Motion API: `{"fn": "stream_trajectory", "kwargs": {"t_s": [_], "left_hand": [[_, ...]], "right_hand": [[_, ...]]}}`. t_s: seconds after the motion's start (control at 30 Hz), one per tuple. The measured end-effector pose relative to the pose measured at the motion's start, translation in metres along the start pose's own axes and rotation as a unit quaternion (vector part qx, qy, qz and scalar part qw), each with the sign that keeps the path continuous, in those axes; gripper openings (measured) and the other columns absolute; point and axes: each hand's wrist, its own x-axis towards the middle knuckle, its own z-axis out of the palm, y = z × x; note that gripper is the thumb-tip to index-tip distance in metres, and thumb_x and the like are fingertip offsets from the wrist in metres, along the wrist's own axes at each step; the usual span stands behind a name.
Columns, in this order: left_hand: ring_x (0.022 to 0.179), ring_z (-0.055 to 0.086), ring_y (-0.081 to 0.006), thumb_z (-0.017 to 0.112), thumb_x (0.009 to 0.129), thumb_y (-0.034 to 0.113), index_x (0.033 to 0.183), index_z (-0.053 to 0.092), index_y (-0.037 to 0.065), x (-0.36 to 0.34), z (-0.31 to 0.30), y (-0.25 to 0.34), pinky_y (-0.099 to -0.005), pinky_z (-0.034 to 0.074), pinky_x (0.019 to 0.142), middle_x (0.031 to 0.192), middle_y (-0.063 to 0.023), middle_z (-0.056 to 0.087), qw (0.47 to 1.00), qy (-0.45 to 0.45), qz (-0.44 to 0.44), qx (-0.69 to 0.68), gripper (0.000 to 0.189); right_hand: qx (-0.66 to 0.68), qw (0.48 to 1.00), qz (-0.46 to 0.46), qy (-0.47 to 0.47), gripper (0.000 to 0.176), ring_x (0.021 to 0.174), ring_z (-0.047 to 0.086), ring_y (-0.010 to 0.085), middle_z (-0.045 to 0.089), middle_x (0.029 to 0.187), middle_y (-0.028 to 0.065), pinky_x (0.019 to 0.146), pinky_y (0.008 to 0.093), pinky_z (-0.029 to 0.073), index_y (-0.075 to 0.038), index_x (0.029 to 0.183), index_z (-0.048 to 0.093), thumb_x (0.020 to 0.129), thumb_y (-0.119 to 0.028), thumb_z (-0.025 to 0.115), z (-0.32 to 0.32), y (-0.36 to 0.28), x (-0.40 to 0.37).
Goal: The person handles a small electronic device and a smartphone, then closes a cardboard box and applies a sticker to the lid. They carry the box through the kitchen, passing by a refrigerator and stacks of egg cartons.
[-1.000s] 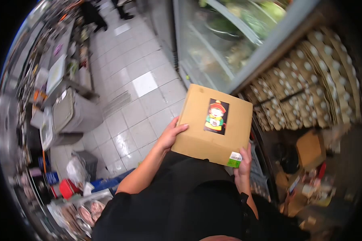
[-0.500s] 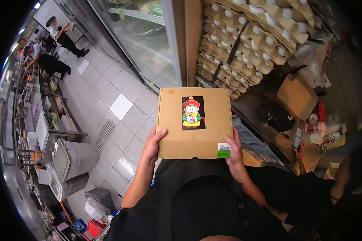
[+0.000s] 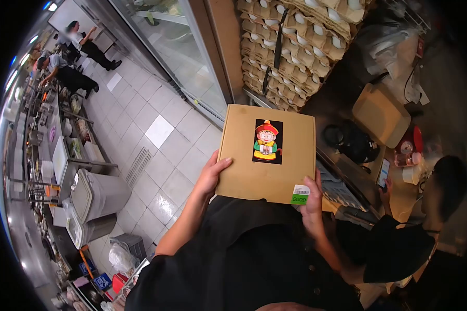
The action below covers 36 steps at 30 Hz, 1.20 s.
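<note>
A closed brown cardboard box [image 3: 238, 150] is held level in front of my body. On its lid is a black sticker [image 3: 268, 141] with a cartoon figure in a red hat and yellow-green clothes. A white barcode label with a green "GOOD" tag [image 3: 299, 199] sits at the lower right corner. My left hand [image 3: 210, 172] grips the left edge, thumb on the lid. At the right edge my right hand [image 3: 312, 199] is closed round the side, its thumb beside the label. The fingers under the box are hidden.
Stacked egg trays [image 3: 296, 57] stand ahead to the right, beside a glass-door fridge [image 3: 181, 57]. Lidded bins [image 3: 101, 194] and a long kitchen counter line the left. A seated person [image 3: 399, 249] at right holds a phone [image 3: 383, 173]. Two people [image 3: 88, 46] stand far left.
The box and both hands have shifted right in view, and the box is slightly tilted clockwise. The person at right has leaned further into view. Both hands keep their hold.
</note>
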Motion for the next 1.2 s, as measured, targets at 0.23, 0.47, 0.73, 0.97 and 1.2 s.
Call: {"fn": "stream_trajectory", "kwargs": {"t_s": [0.23, 0.47, 0.73, 0.97, 1.2], "left_hand": [[0.125, 0.061, -0.0237, 0.065, 0.099, 0.030, 0.154, 0.038, 0.002, -0.001, 0.015, -0.018, -0.0384, 0.051, 0.104, 0.141, -0.0156, 0.058, 1.000, -0.011, -0.003, 0.003, 0.067], [0.124, 0.061, -0.0228, 0.065, 0.100, 0.030, 0.153, 0.039, 0.002, -0.011, 0.026, -0.022, -0.0382, 0.051, 0.104, 0.139, -0.0151, 0.059, 1.000, -0.011, 0.013, -0.003, 0.065], [0.123, 0.061, -0.0214, 0.065, 0.100, 0.029, 0.153, 0.039, 0.002, -0.019, 0.026, -0.024, -0.0372, 0.050, 0.104, 0.138, -0.0140, 0.060, 1.000, 0.007, 0.017, -0.016, 0.065], [0.124, 0.062, -0.0235, 0.068, 0.098, 0.025, 0.157, 0.034, 0.000, -0.022, 0.020, -0.024, -0.0375, 0.050, 0.105, 0.140, -0.0162, 0.059, 0.999, 0.014, 0.014, -0.029, 0.073], [0.125, 0.061, -0.0220, 0.064, 0.100, 0.029, 0.152, 0.041, 0.003, -0.023, 0.021, -0.020, -0.0384, 0.050, 0.105, 0.140, -0.0138, 0.060, 1.000, 0.018, 0.019, -0.011, 0.062]], "right_hand": [[-0.007, 1.000, -0.006, 0.021, 0.055, 0.127, 0.058, 0.0217, 0.060, 0.136, 0.0083, 0.109, 0.0356, 0.044, -0.005, 0.146, 0.050, 0.093, -0.014, 0.061, -0.018, -0.012, -0.010], [-0.008, 1.000, 0.003, 0.016, 0.054, 0.126, 0.059, 0.0215, 0.061, 0.134, 0.0091, 0.108, 0.0356, 0.044, -0.004, 0.145, 0.050, 0.094, -0.015, 0.061, -0.027, -0.014, -0.013], [-0.001, 1.000, 0.000, -0.008, 0.050, 0.118, 0.063, 0.0226, 0.061, 0.130, 0.0099, 0.103, 0.0361, 0.049, -0.003, 0.142, 0.050, 0.095, -0.016, 0.059, -0.022, -0.017, -0.010], [-0.004, 1.000, 0.004, -0.023, 0.050, 0.119, 0.062, 0.0225, 0.061, 0.130, 0.0097, 0.103, 0.0359, 0.050, -0.003, 0.143, 0.050, 0.095, -0.016, 0.060, -0.020, -0.015, -0.006], [-0.007, 1.000, 0.003, -0.010, 0.052, 0.121, 0.061, 0.0219, 0.061, 0.132, 0.0089, 0.105, 0.0352, 0.047, -0.004, 0.144, 0.050, 0.094, -0.015, 0.061, -0.016, -0.015, -0.006]]}}
